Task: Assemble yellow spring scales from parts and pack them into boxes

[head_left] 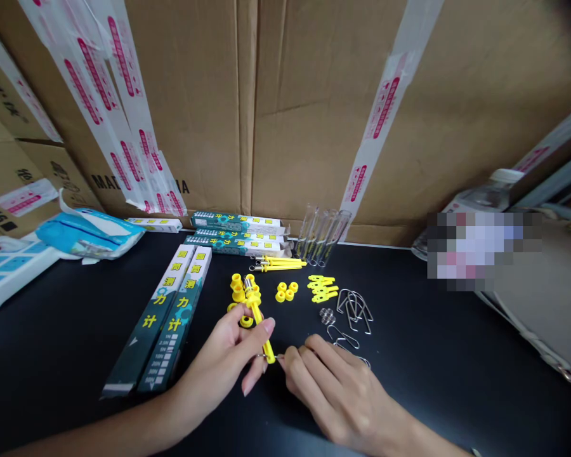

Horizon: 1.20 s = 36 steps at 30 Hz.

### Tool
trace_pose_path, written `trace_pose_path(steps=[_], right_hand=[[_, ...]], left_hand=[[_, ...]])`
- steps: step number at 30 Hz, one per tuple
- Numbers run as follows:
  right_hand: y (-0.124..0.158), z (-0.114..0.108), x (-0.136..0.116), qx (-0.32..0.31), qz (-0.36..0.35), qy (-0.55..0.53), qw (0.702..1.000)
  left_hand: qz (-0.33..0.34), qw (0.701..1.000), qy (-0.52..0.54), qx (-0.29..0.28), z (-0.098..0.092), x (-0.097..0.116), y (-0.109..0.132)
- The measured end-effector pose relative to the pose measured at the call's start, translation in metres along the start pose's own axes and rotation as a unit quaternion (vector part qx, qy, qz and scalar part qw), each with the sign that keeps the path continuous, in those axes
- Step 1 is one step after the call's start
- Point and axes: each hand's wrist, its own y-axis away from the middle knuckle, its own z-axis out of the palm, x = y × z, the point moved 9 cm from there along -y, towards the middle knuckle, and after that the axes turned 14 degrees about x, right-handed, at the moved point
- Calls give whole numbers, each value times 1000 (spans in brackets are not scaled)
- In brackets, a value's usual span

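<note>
My left hand (231, 357) pinches the yellow rod (255, 312) between thumb and fingers, while my right hand (335, 388) nips its lower tip.

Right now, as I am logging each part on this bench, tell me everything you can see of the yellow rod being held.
The yellow rod is slim, straight and looks like plastic. It is tilted, its top end away from the person, by the loose yellow rings, its lower end nearer. The left hand pinches its lower half between thumb and fingers, over the black table. The right hand closes its fingertips on a small metal piece at the lower tip. Metal also shows at the top end.
</note>
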Motion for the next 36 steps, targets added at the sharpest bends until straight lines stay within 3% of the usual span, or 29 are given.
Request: trace_pose_path(steps=[36], right_hand=[[-2,-8,1,14,28,-24,999]], left_hand=[[14,999,2,-42,9,1,8]])
